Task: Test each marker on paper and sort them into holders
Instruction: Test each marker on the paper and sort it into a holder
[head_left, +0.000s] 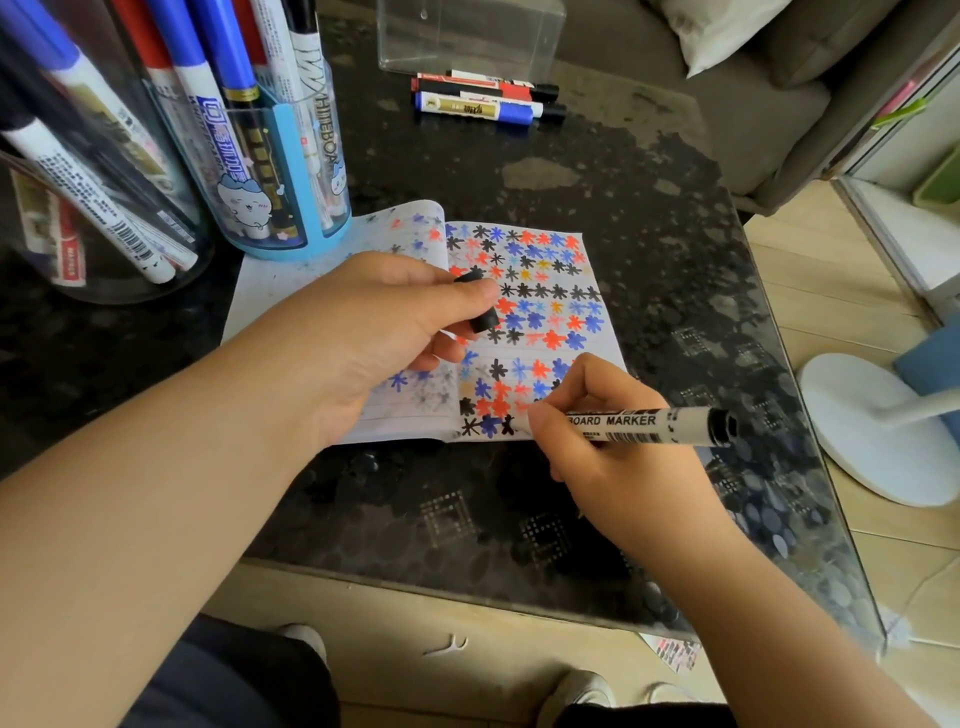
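Two hands work over one open lined notebook (550, 322) covered in red, blue and black ink stars. One white black-ended marker (644, 425) and one black cap (480, 306) are held. Far off lie four loose markers (488, 98). Two clear holders: near-left jar (78, 208), blue-based cup (280, 182).

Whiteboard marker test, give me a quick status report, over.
Right hand grips black whiteboard marker, tip on notebook page. Left hand holds its black cap. Four markers wait untested. Nothing in the way.
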